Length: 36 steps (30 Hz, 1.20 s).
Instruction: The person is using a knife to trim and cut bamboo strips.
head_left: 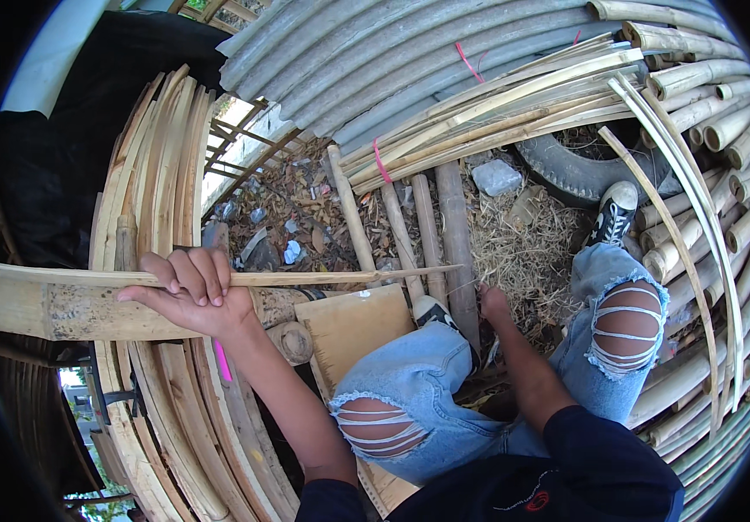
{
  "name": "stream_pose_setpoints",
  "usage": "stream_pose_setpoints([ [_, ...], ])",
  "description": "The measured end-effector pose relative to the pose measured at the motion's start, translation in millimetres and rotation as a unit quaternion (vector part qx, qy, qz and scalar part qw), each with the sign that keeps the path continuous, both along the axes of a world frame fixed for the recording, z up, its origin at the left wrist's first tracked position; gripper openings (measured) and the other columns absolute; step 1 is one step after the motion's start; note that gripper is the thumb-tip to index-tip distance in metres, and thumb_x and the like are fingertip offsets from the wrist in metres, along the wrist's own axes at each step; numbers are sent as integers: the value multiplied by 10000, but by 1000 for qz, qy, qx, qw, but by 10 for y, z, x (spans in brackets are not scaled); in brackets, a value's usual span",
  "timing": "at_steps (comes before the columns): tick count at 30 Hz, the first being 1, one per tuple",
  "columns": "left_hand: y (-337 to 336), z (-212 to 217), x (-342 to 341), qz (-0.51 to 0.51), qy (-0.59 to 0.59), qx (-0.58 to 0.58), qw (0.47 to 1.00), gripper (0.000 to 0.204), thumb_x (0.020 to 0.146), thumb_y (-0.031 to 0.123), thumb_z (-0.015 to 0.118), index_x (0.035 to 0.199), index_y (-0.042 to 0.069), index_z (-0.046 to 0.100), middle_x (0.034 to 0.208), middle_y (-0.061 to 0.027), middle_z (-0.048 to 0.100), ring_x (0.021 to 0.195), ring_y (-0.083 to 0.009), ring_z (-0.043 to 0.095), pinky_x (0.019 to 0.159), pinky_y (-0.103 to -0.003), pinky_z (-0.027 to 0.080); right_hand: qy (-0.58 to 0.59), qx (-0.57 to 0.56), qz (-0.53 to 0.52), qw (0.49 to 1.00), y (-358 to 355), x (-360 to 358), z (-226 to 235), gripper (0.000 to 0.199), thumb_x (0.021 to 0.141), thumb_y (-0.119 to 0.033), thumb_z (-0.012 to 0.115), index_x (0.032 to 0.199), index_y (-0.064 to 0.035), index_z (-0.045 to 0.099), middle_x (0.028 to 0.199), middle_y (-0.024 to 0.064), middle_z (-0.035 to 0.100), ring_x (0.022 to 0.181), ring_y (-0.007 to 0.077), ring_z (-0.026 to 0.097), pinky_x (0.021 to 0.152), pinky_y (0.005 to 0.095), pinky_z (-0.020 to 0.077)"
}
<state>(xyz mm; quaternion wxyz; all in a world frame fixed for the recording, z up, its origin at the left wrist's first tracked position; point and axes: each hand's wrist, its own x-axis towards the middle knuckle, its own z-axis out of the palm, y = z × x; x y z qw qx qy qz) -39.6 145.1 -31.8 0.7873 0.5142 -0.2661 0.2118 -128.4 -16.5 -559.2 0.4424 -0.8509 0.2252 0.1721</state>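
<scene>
Your left hand is closed over the slim bamboo strip, fingers curled across it and thumb stretched out along the thick bamboo culm. The strip lies along the culm's far edge and runs past its right end, tapering to a thin tip. Your right hand is low, well to the right of the culm; I cannot tell whether its fingers pinch anything or are pressed together.

The likeliest trouble is in that long overhang. With one grip on the strip, a push on the free end could lever it up off the culm or swing it sideways — and the tip points out toward your right hand's side. If the strip slides under your fingers, its raw edge could drive a splinter into them, since they are bare.

Your thumb could get nipped between strip and culm if the strip drops or twists. The tan board just right of the culm, near your canvas sneaker, might shift if you brace on it. Split bamboo slats on the culm's far side could snag the strip — should its rear end swing that way.
</scene>
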Motion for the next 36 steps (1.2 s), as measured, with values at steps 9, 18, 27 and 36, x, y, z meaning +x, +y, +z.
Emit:
stream_pose_setpoints([
  [9,-142,25,-15,-7,18,-22,1000,558,852,619,248,566,144,312,349,19,240,265,-55,156,236,-170,148,-178,156,-121,964,317,290,876,534,904,-406,402,633,27,558,506,164,493,547,304,530,545,425,386],
  [18,-282,-12,50,9,53,-46,997,553,839,625,300,558,148,304,360,35,210,282,-57,139,264,-180,124,-218,145,-30,965,344,130,1817,471,918,-352,361,781,48,569,730,268,567,704,434,549,617,487,387],
  [27,-275,11,-6,-36,56,-2,998,574,825,656,266,588,135,314,381,38,201,302,-66,153,296,-197,137,-37,55,-84,994,-163,2,755,595,893,-474,359,815,64,599,773,270,582,718,402,567,684,464,425],
  [36,-475,38,41,21,51,17,998,582,819,666,288,617,121,327,397,34,205,322,-61,158,307,-196,136,-141,403,-55,903,199,137,2292,464,938,-370,365,634,-39,483,492,18,425,432,152,438,428,290,344],
])
